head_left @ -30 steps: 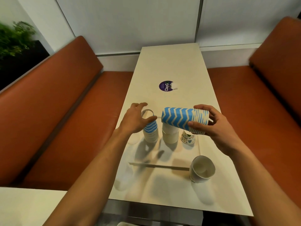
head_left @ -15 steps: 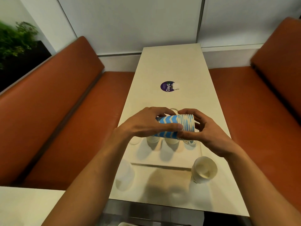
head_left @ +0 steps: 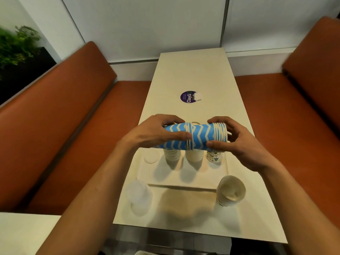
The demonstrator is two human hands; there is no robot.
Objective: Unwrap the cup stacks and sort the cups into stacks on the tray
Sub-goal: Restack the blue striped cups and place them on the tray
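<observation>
Tabletop (head_left: 193,74): tray (head_left: 184,175) set toward 6 o'clock.
Change: left hand (head_left: 152,134) brought beside right hand (head_left: 241,144), both clamped on blue stack (head_left: 201,133); separation judged begun.

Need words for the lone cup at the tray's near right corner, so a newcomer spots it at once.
On the long cream table between the orange benches, find the pale tray at the near end. Just off its near right corner a paper cup stands mouth up. Unlike the clear plastic cups at the near left corner, it is opaque.
</observation>
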